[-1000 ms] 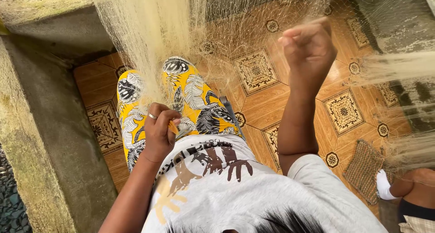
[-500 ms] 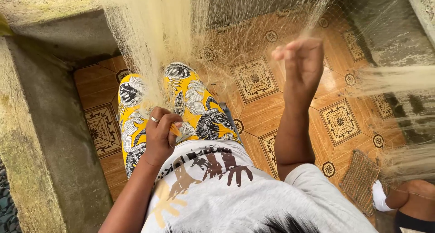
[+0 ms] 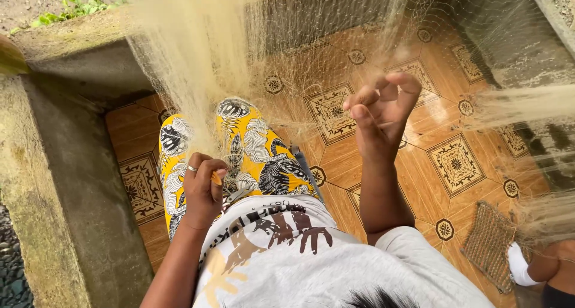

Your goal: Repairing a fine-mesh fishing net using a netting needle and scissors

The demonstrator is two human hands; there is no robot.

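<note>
Nearest us, our left hand (image 3: 200, 188) rests low by our lap, fingers curled shut around a small yellow tool (image 3: 215, 177) and the gathered lower part of the net (image 3: 197, 62). Higher and further out, our right hand (image 3: 380, 113) is raised, its fingertips pinched closed on a few fine strands of mesh. The net hangs from above in a dense pale bunch and spreads thin and wide across the tiled floor (image 3: 455, 164) beyond. We judge the work mid-way: one spot is in hand, and much mesh remains ungathered; we cannot tell which parts are finished.
</note>
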